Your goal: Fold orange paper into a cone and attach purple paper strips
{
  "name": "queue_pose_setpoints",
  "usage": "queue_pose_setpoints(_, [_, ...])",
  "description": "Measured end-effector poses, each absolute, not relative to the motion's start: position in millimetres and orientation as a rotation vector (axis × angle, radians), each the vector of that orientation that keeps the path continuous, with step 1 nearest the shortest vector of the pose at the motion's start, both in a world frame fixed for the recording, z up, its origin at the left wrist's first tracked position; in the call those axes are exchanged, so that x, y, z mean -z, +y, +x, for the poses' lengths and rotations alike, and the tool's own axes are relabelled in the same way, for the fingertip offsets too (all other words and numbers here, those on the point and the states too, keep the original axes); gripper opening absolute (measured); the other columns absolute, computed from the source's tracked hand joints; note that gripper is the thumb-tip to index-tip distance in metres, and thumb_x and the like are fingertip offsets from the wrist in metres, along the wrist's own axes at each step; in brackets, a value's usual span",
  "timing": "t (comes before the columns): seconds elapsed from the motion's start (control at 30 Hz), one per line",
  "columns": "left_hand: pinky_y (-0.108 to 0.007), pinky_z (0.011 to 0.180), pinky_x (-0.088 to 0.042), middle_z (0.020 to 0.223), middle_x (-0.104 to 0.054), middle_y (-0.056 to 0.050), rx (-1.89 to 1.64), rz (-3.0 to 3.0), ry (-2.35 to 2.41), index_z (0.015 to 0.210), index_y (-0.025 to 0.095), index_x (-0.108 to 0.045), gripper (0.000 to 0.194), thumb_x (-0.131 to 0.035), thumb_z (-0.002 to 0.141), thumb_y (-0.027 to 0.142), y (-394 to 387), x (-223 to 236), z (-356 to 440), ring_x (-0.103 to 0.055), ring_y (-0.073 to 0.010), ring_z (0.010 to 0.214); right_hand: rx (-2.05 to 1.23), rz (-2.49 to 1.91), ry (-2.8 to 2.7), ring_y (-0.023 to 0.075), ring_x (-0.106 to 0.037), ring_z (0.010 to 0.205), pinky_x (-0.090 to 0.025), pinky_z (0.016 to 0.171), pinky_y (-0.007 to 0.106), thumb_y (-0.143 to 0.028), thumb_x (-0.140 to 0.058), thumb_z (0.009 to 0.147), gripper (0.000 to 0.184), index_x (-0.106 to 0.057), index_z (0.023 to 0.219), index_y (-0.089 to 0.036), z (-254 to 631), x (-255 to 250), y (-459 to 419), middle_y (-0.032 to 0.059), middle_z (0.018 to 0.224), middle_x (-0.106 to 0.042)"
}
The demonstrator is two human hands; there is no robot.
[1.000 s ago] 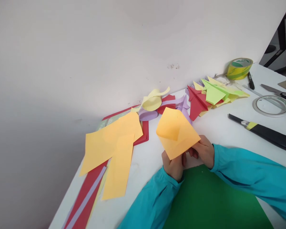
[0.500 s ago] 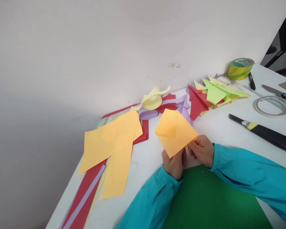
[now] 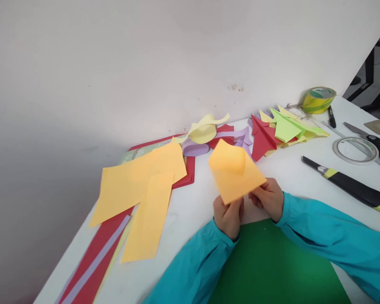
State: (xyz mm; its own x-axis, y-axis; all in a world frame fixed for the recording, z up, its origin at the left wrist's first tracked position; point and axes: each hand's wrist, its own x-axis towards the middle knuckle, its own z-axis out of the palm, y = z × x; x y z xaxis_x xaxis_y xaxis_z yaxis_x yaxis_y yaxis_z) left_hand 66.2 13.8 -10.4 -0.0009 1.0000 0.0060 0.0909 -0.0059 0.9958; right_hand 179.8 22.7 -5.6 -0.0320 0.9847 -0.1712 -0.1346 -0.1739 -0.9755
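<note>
A piece of orange-yellow paper point(image 3: 237, 179) is held up above the table, its far end curled over toward me. My left hand point(image 3: 228, 216) pinches its lower edge, with the thumb on top. At the right corner, my right hand point(image 3: 268, 197) grips the same paper, fingers curled beneath. Below both hands lies a green sheet point(image 3: 281, 261). More orange-yellow paper pieces point(image 3: 136, 181) rest to the left, over red paper point(image 3: 104, 249) and a purple strip point(image 3: 96, 257).
Folded red point(image 3: 261, 139) and green paper planes point(image 3: 285, 126) and a curled pale yellow strip point(image 3: 204, 128) lie along the wall. At right are a box cutter point(image 3: 351, 185), clear tape roll point(image 3: 356, 150), scissors point(image 3: 375, 141), marker point(image 3: 332, 117) and yellow tape roll point(image 3: 319, 101).
The held paper has tilted and its far end curls over more. Both hands keep their grip in nearly the same place. The view has shifted slightly.
</note>
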Motion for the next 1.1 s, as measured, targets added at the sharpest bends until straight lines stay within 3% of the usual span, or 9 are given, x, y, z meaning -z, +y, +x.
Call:
queue_pose_setpoints(0.3, [-0.023,0.033,-0.021,0.031,-0.037,0.004,-1.128,1.301,1.256,0.038,0.018,-0.043,0.041,-0.047,0.078,0.031,16,14,66,-0.033,-0.0074,0.029,-1.452,-1.269,-1.095,0.0049,-0.032,0.03,-0.021,0.032,0.019,-0.033,-0.048,0.065,0.031,-0.045,0.038,-0.017,180,6,22,-0.0044,0.03,-0.038])
queue_pose_setpoints(0.53, [-0.022,0.033,-0.021,0.028,-0.034,0.005,-1.205,1.294,1.257,0.037,0.019,-0.04,0.038,-0.049,0.072,0.029,15,11,66,-0.031,-0.007,0.029,-1.392,-1.281,-1.062,0.0051,-0.032,0.031,-0.022,0.032,0.019,-0.036,-0.052,0.065,0.026,-0.049,0.048,-0.017,181,11,24,-0.005,0.034,-0.041])
queue_pose_setpoints(0.77, [-0.022,0.032,-0.023,0.027,-0.036,0.005,-1.138,1.286,1.338,0.037,0.018,-0.044,0.036,-0.047,0.072,0.029,18,12,66,-0.033,-0.0078,0.027,-1.377,-1.346,-1.073,0.0053,-0.03,0.029,-0.02,0.031,0.019,-0.038,-0.049,0.065,0.033,-0.044,0.039,-0.018,179,10,24,-0.0045,0.029,-0.037])
queue_pose_setpoints(1.1, [-0.022,0.031,-0.019,0.028,-0.036,0.004,-1.103,1.174,1.256,0.034,0.018,-0.042,0.043,-0.049,0.072,0.037,17,7,69,-0.032,-0.0069,0.026,-1.425,-1.265,-1.061,0.0067,-0.034,0.031,-0.025,0.033,0.021,-0.036,-0.058,0.062,0.026,-0.047,0.048,-0.018,178,-1,22,-0.0061,0.034,-0.041])
